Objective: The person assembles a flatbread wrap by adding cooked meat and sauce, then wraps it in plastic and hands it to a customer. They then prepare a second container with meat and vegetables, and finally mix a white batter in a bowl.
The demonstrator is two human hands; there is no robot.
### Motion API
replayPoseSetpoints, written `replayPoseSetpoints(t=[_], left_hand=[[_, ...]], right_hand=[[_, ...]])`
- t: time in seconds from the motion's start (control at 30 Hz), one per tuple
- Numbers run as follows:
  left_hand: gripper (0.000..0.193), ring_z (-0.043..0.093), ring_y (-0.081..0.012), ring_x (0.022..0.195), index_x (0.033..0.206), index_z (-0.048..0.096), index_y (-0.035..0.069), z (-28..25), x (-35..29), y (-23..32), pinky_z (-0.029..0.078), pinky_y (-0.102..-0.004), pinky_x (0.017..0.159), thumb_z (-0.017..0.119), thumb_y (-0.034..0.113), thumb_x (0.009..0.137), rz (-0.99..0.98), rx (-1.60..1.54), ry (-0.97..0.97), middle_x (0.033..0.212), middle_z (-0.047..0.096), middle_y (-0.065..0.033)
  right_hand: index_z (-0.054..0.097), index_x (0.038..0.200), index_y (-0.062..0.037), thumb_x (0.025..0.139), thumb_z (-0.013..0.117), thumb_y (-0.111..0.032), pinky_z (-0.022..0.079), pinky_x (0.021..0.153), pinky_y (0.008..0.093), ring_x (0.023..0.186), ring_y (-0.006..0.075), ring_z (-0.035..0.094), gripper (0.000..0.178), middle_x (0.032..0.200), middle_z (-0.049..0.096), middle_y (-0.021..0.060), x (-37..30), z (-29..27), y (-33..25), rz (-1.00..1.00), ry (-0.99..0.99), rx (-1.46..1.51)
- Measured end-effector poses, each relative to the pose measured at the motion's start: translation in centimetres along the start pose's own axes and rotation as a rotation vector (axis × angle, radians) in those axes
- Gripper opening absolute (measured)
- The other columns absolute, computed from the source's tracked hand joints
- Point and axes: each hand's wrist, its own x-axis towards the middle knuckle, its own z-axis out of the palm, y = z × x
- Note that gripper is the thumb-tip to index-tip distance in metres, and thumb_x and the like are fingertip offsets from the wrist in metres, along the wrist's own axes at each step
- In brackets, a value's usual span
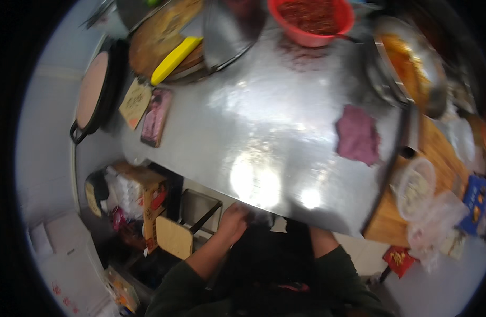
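Observation:
My left hand is at the front edge of the metal table, low before my body, with its fingers curled. A small greyish thing lies just past the fingers, too blurred to name. From the right my forearm reaches under the table edge, which hides my right hand. A folded purple cloth lies on the right part of the tabletop. Toward the left rests a phone in a pink case, beside a yellowish paper tag.
A yellow-handled cleaver lies on a round chopping board. Farther back stand a red bowl of reddish food and a steel bowl. A wooden board with a plastic tub is at right; a stool stands below.

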Motion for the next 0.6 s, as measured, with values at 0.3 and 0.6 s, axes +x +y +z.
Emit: replayPoseSetpoints(t=[0.3, 0.6], left_hand=[[0.019, 0.067, -0.0208, 0.102, 0.116, 0.064, -0.002, 13.5, -14.7, 0.1, 0.052, -0.0368, 0.095, 0.054, 0.006, 0.101, -0.119, 0.352, -0.348, 0.112, 0.070, -0.0105], [0.016, 0.063, -0.0075, 0.082, 0.109, 0.070, 0.001, 33.4, -13.9, -1.7, 0.052, -0.0243, 0.074, 0.059, 0.009, 0.100, 0.231, 0.983, -0.670, 0.094, 0.070, 0.0012]], right_hand=[[0.066, 0.121, 0.0009, 0.096, 0.061, -0.009, 0.051, 0.087, 0.0286, 0.099, 0.0102, 0.062, 0.027, 0.109, 0.070, 0.0051, -22.9, -13.6, -3.7, -0.327, -0.038, 1.141], [0.068, 0.103, -0.0027, 0.090, 0.071, -0.018, 0.053, 0.075, 0.0344, 0.082, 0.0273, 0.065, 0.020, 0.093, 0.067, 0.0118, -27.1, -29.8, 3.9, -0.516, 0.399, 0.739]])
